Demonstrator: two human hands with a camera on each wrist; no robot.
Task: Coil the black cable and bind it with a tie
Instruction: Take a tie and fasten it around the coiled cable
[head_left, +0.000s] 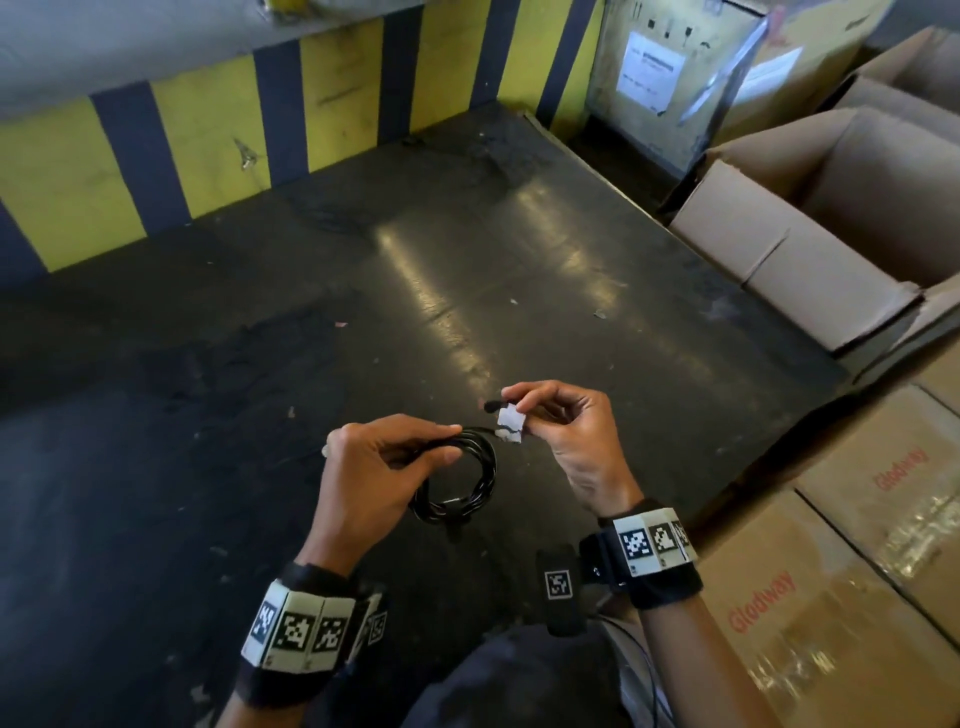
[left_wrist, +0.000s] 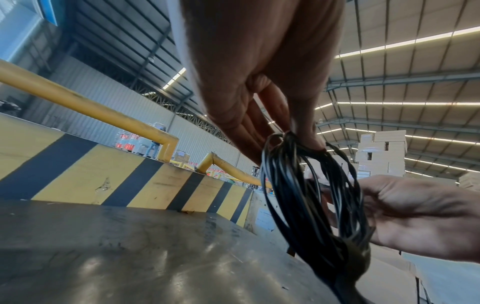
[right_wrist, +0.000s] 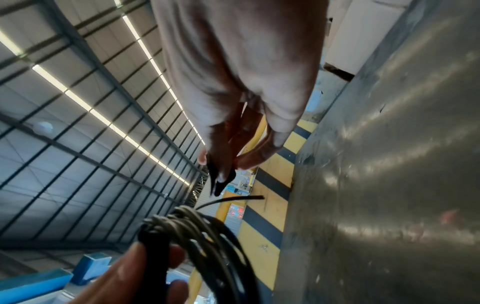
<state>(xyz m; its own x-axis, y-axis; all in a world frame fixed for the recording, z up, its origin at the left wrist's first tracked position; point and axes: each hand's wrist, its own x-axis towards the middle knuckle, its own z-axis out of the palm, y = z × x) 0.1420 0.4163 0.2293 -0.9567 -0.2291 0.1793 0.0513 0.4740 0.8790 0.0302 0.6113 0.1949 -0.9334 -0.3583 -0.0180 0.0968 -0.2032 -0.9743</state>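
Observation:
The black cable (head_left: 470, 480) is wound into a small coil that hangs above the dark tabletop. My left hand (head_left: 456, 441) pinches the coil's top between thumb and fingers; the left wrist view shows this grip (left_wrist: 298, 135) on the loops (left_wrist: 306, 195). Just right of the coil, my right hand (head_left: 519, 410) pinches a short black piece (head_left: 491, 405) with a white tag (head_left: 509, 420). In the right wrist view this piece (right_wrist: 219, 181) looks like a flat black strip; whether it is the tie or a cable end I cannot tell. A thin loose cable end (right_wrist: 233, 199) sticks out near it.
The dark, shiny metal surface (head_left: 467, 260) stretches ahead to a yellow-and-black striped wall (head_left: 208, 145). Open cardboard boxes (head_left: 831, 249) stand along the right edge. Sealed boxes with red lettering (head_left: 831, 597) sit close by my right arm.

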